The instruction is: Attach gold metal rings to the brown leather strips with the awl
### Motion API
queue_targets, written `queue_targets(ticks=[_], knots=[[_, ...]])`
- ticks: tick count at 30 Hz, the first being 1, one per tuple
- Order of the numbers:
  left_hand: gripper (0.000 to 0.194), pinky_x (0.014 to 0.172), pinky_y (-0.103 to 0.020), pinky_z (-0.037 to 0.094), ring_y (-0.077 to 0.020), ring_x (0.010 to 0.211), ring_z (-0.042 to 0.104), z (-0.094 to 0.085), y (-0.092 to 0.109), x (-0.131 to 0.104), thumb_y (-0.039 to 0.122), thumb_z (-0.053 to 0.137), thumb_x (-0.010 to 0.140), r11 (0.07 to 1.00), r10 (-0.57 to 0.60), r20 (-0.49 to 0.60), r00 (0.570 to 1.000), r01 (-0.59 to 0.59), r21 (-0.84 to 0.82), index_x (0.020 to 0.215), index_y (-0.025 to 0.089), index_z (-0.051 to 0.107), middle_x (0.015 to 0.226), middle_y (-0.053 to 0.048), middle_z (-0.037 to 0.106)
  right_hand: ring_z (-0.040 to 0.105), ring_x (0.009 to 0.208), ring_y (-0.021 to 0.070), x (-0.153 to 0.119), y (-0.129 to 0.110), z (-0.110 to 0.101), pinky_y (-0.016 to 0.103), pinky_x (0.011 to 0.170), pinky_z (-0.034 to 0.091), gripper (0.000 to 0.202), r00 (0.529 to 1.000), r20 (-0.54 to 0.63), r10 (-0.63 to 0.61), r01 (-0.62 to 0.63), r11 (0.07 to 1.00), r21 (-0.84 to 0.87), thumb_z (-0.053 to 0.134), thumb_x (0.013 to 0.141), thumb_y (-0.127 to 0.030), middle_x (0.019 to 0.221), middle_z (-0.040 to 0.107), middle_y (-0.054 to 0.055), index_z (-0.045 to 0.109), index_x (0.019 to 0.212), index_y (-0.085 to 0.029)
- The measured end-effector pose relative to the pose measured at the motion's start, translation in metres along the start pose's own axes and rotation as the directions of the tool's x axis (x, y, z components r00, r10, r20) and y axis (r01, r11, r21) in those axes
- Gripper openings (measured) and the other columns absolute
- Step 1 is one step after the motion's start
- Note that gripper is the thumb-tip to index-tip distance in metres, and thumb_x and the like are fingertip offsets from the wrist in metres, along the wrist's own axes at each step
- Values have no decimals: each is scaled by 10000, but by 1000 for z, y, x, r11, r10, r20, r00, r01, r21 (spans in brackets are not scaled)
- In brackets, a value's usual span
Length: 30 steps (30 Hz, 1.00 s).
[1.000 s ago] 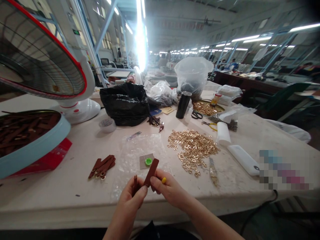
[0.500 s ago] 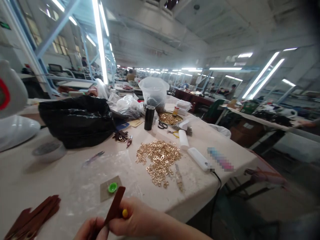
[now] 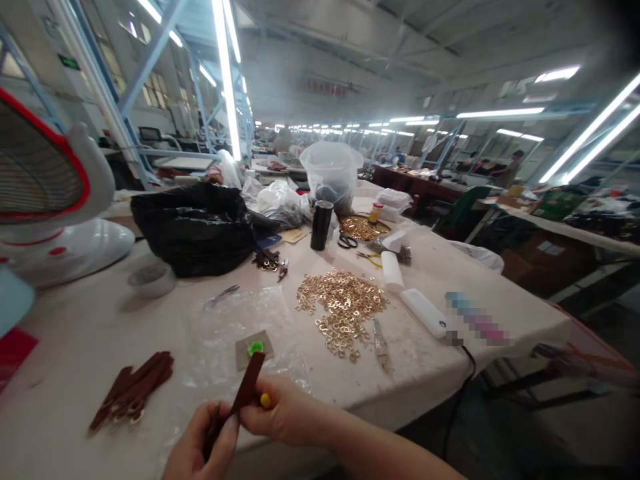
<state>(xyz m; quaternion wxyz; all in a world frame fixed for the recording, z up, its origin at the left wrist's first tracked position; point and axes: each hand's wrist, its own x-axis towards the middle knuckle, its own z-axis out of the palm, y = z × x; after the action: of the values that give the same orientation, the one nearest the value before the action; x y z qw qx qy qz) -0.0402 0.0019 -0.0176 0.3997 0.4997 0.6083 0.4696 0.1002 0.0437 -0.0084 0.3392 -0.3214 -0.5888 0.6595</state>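
Note:
My left hand (image 3: 204, 441) is closed on a brown leather strap (image 3: 250, 380), whose free end sticks up and away from me. Right beside it, my right hand (image 3: 285, 410) pinches the same strap low down. A yellow rounded end (image 3: 265, 401) of some small tool shows at my right fingers; the rest of it is hidden. Just beyond the strap, a bright green little cup (image 3: 255, 348) sits on a greyish square pad (image 3: 245, 355). To the left lies a bundle of brown straps (image 3: 135, 383) with gold rings at their ends.
A heap of gold rings (image 3: 343, 303) spreads mid-table. Behind it stand a black cylinder (image 3: 321, 227), scissors (image 3: 347, 241) and a translucent bucket (image 3: 331, 167). A black plastic bag (image 3: 195, 230) and a red-rimmed fan (image 3: 83, 180) are left. A white power strip (image 3: 423, 313) lies right.
The view has swung left and tilted slightly down, so table things sit further right and the fan shows more. My hands still hold the strap together.

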Motion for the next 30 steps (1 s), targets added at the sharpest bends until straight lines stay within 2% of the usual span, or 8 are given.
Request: queue_targets(ticks=[4,7,11,15,18,22,26,30], knots=[[252,539,-245,420,-161,568,535,-37,-7,21,450,533,699,964,8,-118,993,23,265,751,205,556,598,32,561,324,518,65,-6,9,-1,196,488,272,320,995,-92,47,-40,996,77,606,746,-407,594,373,-77,519,937,-166],[262,618,-290,436,-211,651,588,-82,-15,41,434,512,696,810,-5,-311,950,186,556,796,196,558,704,-33,635,324,515,75,-8,8,-3,206,481,258,453,990,-129,60,-48,995,90,544,746,-564,585,365,-76,479,952,-166],[237,648,-347,430,-285,723,613,-120,-26,58,415,496,702,753,-4,-393,920,261,603,779,199,556,732,-86,655,325,507,77,-10,1,4,218,486,257,481,995,-35,97,-95,994,57,528,715,-624,559,363,-78,484,862,-168],[255,648,-369,420,-314,747,606,-127,-33,65,442,508,696,780,-4,-407,913,258,570,775,202,548,737,-92,645,319,516,77,-14,-1,8,222,501,270,467,990,10,142,-142,990,20,534,710,-618,571,357,-73,496,828,-168],[289,655,-364,427,-287,754,595,-115,-29,55,462,423,761,830,3,-443,897,244,501,793,195,527,749,-93,620,334,518,83,-16,2,7,222,502,283,439,988,-10,155,-155,988,-18,525,728,-595,566,364,-69,501,823,-167],[398,492,-261,445,-150,540,555,-62,-3,19,513,278,838,946,-39,-340,940,145,289,877,195,515,702,-18,583,353,545,91,-17,6,15,221,515,298,318,990,-11,139,-139,980,-145,523,788,-456,610,389,-53,534,917,-165],[400,474,-228,449,-133,562,540,-2,28,-11,566,428,784,928,-174,-155,972,109,-356,800,184,544,645,1,549,398,619,110,-21,1,25,228,569,331,164,992,123,30,0,970,-242,489,817,-306,688,470,-19,551,867,-162],[341,610,-256,465,-155,671,559,15,34,-14,502,475,792,953,-57,-169,984,4,-302,786,182,594,692,-19,582,371,588,111,-28,-8,12,231,549,312,214,1000,19,11,-4,944,-331,424,821,-279,610,411,-27,450,636,-176]])
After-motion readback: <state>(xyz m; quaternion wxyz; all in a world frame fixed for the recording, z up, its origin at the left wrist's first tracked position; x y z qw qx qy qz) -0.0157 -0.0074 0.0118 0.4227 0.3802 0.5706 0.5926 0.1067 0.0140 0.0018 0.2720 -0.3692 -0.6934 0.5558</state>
